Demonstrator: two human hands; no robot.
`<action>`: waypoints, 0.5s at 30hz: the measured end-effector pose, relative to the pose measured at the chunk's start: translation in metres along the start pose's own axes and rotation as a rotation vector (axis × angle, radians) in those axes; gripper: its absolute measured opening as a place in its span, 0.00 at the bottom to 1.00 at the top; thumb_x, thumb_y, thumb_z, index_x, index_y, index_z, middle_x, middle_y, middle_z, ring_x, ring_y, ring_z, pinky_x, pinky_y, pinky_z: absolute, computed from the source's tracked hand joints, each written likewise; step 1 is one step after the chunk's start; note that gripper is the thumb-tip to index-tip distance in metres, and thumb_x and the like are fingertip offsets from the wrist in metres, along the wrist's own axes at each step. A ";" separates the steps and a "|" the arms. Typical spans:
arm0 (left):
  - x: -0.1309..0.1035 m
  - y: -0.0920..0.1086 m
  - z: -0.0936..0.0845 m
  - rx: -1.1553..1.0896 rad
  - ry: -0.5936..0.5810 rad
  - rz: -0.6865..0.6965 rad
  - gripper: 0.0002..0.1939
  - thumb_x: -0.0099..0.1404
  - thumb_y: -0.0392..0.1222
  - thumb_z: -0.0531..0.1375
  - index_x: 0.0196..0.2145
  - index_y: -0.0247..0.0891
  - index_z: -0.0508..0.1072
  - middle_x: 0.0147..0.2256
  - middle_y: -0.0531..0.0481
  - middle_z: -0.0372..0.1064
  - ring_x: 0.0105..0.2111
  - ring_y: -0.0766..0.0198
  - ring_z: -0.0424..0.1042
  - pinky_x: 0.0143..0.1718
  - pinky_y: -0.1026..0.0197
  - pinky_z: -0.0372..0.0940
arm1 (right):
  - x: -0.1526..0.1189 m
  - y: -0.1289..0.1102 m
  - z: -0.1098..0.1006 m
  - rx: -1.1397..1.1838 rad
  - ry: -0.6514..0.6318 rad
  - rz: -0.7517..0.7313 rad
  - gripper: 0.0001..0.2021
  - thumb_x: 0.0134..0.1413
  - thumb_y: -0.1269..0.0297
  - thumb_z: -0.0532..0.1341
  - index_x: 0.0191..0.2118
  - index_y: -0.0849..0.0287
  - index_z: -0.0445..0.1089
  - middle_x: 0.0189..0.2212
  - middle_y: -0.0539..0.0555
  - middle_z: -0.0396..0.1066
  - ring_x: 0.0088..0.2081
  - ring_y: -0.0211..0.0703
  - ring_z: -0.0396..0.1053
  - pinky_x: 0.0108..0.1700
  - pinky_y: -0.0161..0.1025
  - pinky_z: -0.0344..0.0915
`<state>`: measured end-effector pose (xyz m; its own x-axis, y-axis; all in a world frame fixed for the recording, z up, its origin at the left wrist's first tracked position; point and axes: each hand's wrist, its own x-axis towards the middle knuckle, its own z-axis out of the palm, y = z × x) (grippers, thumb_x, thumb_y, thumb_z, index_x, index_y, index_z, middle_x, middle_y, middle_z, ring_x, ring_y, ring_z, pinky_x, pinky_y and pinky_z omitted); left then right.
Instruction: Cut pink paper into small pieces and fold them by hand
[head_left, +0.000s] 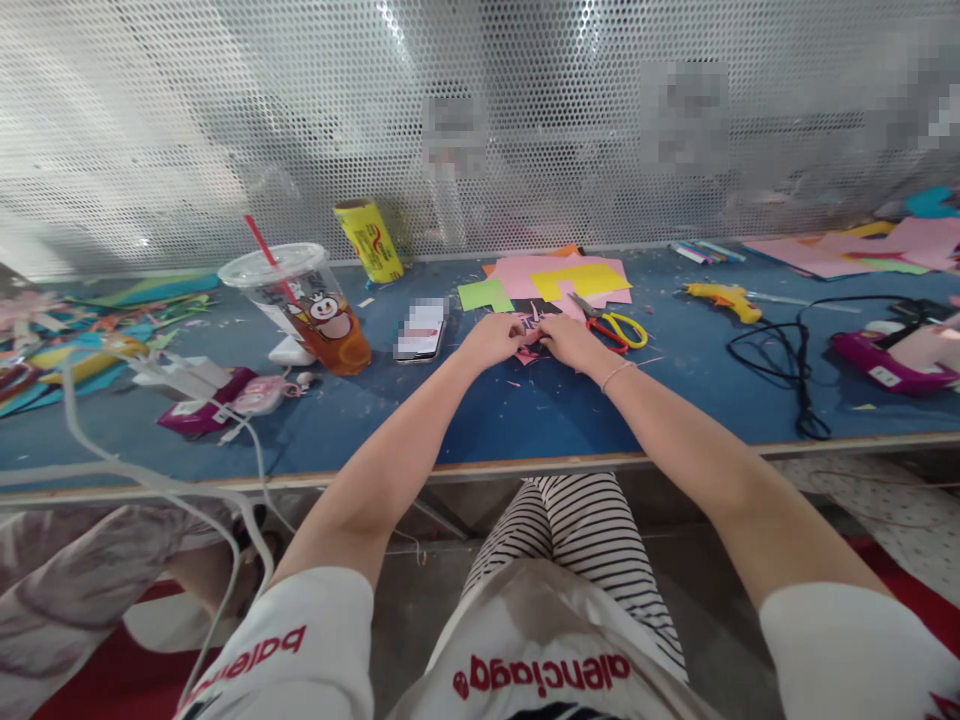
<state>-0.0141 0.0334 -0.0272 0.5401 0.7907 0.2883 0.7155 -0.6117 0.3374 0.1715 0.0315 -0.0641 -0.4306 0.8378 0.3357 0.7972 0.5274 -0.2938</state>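
Both my hands meet over a small pink paper piece [531,326] on the blue table. My left hand [491,340] has its fingers closed on the piece's left side. From the right, my right hand [571,342] pinches the same piece, its fingers bent together. Red and yellow scissors [626,331] lie just right of my right hand, blades toward the paper. Behind my hands are pink sheets [525,272], a yellow sheet [589,282] and a green piece [484,294]. Small scraps surround my fingers.
Left of my hands are a phone [424,330], a drink cup [322,320] and a yellow roll [371,240]. A yellow glue gun [726,298] and black cable [802,370] lie right. Purple power strips [892,365] and cables occupy both sides. A person's legs [97,570] show lower left.
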 end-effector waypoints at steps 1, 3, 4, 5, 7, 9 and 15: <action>0.001 -0.003 0.000 0.005 0.030 -0.030 0.09 0.54 0.35 0.55 0.30 0.38 0.75 0.32 0.46 0.73 0.35 0.60 0.70 0.38 0.60 0.61 | 0.000 0.001 -0.001 0.024 0.020 -0.007 0.09 0.52 0.73 0.55 0.36 0.59 0.72 0.40 0.59 0.69 0.47 0.47 0.64 0.50 0.47 0.60; 0.003 -0.008 0.001 0.014 0.104 -0.109 0.10 0.53 0.35 0.57 0.34 0.37 0.74 0.36 0.44 0.72 0.40 0.57 0.69 0.43 0.57 0.61 | 0.000 0.003 -0.004 0.089 0.080 -0.035 0.08 0.52 0.73 0.55 0.33 0.60 0.71 0.38 0.59 0.69 0.44 0.45 0.65 0.50 0.44 0.61; 0.004 -0.010 0.001 0.008 0.138 -0.145 0.11 0.54 0.36 0.58 0.36 0.36 0.74 0.38 0.42 0.72 0.42 0.56 0.68 0.46 0.56 0.60 | 0.000 0.004 -0.005 0.134 0.118 -0.051 0.07 0.52 0.72 0.55 0.33 0.61 0.71 0.38 0.59 0.69 0.44 0.44 0.65 0.50 0.44 0.61; 0.005 -0.011 0.001 -0.009 0.164 -0.170 0.11 0.54 0.37 0.58 0.37 0.35 0.73 0.40 0.41 0.71 0.44 0.55 0.68 0.48 0.54 0.59 | 0.000 0.004 -0.007 0.193 0.156 -0.059 0.06 0.52 0.70 0.56 0.32 0.61 0.71 0.38 0.59 0.69 0.44 0.44 0.65 0.50 0.44 0.61; 0.007 -0.010 0.001 -0.097 0.188 -0.189 0.12 0.55 0.38 0.57 0.39 0.35 0.72 0.42 0.39 0.70 0.45 0.54 0.67 0.49 0.52 0.59 | 0.000 0.003 -0.011 0.363 0.221 -0.029 0.05 0.51 0.66 0.58 0.30 0.61 0.70 0.37 0.57 0.70 0.43 0.44 0.66 0.49 0.44 0.62; 0.008 -0.006 0.001 -0.281 0.187 -0.175 0.14 0.55 0.38 0.58 0.40 0.34 0.71 0.43 0.40 0.70 0.44 0.57 0.68 0.49 0.53 0.60 | -0.002 -0.001 -0.016 0.612 0.235 0.054 0.07 0.50 0.62 0.60 0.30 0.60 0.68 0.33 0.54 0.70 0.38 0.42 0.67 0.45 0.44 0.64; 0.006 0.015 0.002 -0.932 0.186 -0.100 0.15 0.52 0.38 0.61 0.39 0.33 0.71 0.37 0.46 0.71 0.35 0.67 0.70 0.41 0.59 0.65 | -0.010 -0.024 -0.027 1.315 0.147 0.191 0.13 0.42 0.57 0.65 0.31 0.57 0.65 0.30 0.49 0.68 0.34 0.36 0.69 0.43 0.40 0.67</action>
<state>0.0007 0.0285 -0.0221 0.3595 0.8727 0.3303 0.0707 -0.3784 0.9229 0.1676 0.0069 -0.0363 -0.2431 0.9341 0.2614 -0.1942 0.2172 -0.9566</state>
